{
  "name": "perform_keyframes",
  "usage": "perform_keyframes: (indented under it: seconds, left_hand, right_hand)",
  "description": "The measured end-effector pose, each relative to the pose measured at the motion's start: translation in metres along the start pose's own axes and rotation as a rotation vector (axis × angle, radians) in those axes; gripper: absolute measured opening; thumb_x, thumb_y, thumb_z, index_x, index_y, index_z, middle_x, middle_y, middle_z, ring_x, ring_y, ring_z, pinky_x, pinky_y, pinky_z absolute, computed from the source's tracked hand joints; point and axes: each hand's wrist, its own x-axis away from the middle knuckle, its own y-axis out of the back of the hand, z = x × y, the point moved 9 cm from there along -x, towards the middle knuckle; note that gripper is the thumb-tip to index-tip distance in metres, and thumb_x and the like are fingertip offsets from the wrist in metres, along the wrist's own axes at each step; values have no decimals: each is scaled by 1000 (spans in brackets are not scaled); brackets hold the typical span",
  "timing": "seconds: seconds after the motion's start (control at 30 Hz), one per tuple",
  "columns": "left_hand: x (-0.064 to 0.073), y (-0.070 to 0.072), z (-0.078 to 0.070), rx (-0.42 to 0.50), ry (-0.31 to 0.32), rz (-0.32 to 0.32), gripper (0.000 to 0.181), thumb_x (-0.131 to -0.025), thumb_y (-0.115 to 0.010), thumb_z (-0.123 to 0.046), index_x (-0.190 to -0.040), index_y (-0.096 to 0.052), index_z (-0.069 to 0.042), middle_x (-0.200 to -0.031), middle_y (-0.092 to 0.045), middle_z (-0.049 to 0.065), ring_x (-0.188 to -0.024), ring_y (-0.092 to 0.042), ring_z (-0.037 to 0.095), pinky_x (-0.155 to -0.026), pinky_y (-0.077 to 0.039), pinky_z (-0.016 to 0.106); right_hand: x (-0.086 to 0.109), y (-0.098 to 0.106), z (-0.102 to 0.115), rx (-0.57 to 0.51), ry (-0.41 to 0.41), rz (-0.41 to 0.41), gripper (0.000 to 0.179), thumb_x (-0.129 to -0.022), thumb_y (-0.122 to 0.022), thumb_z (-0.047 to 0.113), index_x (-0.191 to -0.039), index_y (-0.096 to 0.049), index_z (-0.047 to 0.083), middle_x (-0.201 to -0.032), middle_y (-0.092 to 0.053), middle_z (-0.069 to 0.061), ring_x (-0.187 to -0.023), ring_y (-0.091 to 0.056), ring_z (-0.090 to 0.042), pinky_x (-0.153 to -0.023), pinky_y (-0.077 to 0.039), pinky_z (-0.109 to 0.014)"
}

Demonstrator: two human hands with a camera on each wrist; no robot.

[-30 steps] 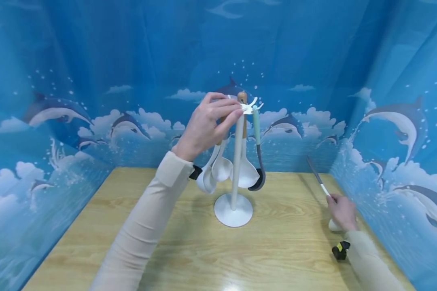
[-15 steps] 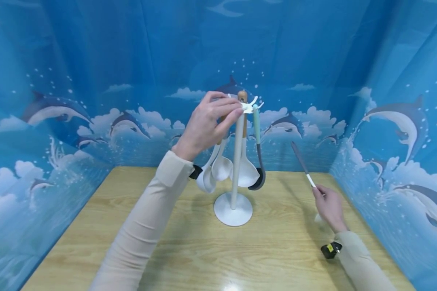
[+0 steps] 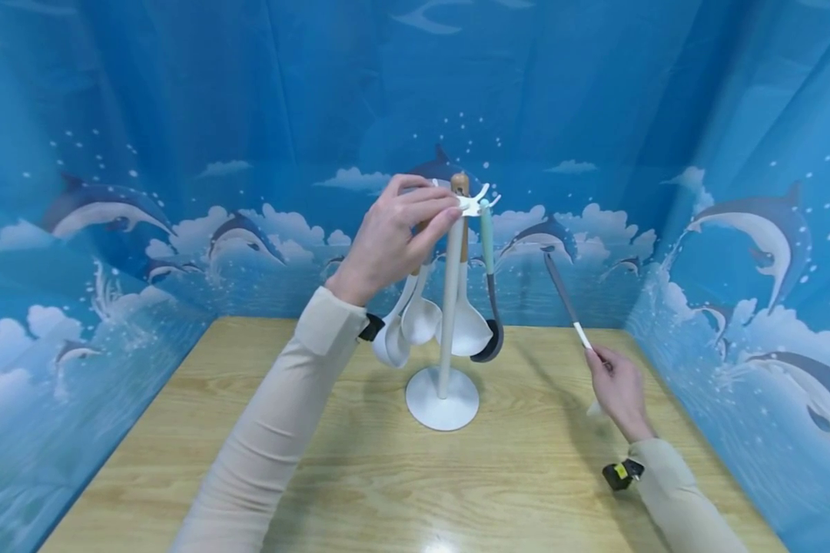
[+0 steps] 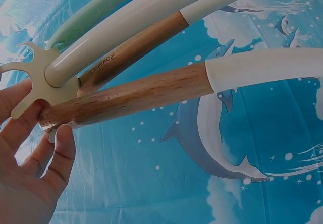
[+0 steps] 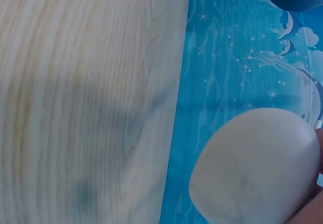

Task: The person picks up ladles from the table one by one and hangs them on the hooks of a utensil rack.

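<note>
A white utensil rack stands upright on the table, several utensils hanging from its top hooks. My left hand holds the rack's hooked top. In the left wrist view its fingers curl by the hooks and the end of a wooden handle. White ladles hang there beside a dark ladle with a mint handle. To the right of the rack, my right hand grips a ladle with a grey handle pointing up and away. Its white bowl fills the lower right wrist view.
The wooden table reaches back to a blue dolphin curtain, which also closes both sides. The rack's round white base rests near the table's middle. A black wrist camera sits on the right wrist.
My right hand has moved left and upward with the ladle, bringing the grey handle nearer the rack. The left hand has stayed at the rack's top.
</note>
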Motion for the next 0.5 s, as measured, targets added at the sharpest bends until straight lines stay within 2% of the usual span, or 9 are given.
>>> perform_keyframes:
  seconds: [0.27,0.5]
  left_hand:
    - [0,-1,0,8,0,6,30,-103,-51,-30,-118,-73,-16,-125,-68,2,-128,-48,26,-109,-39,41]
    - [0,-1,0,8,5,8,30,-103,-51,-29,-118,-73,-15,-125,-68,2,-128,-47,25,-109,-38,42]
  right_hand:
    - [1,-2,3,-14,-3,-6,44,-103,-48,35,-126,-65,2,-95,-67,-16,-74,-51,-17,-60,-40,-28]
    - [1,-1,8,-16,0,-24,43,-103,-49,36,-126,-66,3,-99,-68,-16,-76,-52,-14,-62,-40,-26]
